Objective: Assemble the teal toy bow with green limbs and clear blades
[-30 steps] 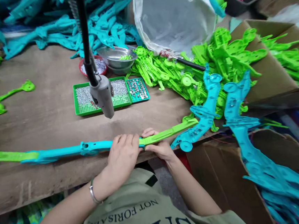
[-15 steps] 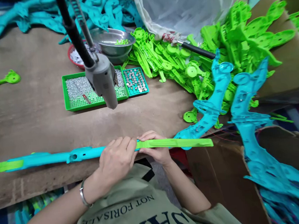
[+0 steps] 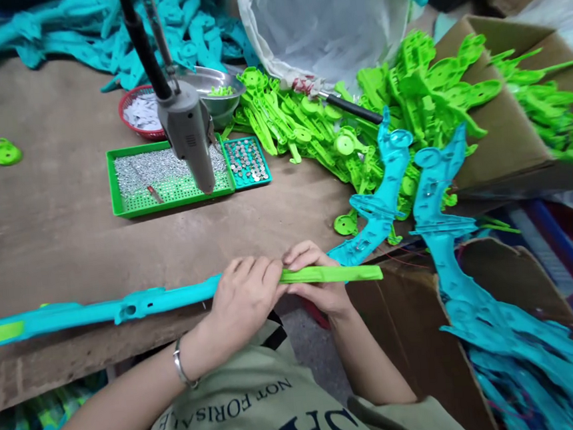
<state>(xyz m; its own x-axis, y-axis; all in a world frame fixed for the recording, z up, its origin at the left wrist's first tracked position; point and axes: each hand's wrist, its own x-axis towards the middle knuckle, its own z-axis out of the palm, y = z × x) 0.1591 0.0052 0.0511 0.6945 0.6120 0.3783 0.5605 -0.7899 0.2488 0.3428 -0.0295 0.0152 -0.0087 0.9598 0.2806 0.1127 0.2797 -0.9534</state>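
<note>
A long blue plastic part with green end pieces, which looks like a toy bow (image 3: 173, 300), lies edge-up along the table's front edge. My left hand (image 3: 247, 289) is wrapped over it near the joint with the right-hand green end piece (image 3: 352, 273). My right hand (image 3: 316, 276) grips that green piece from behind, thumb below and fingers above. The grip hides the joint. An electric screwdriver (image 3: 192, 139) hangs tip-down over the table, touched by neither hand.
Behind are a green tray (image 3: 175, 204) of screws, a teal tray (image 3: 250, 178) of small round metal pieces, a red basket (image 3: 128, 125) and a steel bowl (image 3: 204, 81). Green parts (image 3: 308, 116) pile up right. Blue parts (image 3: 452, 274) overhang a carton (image 3: 412, 338).
Both hands have shifted right along the bow, onto its green end piece. The view has turned right, so the table and trays appear further left.
</note>
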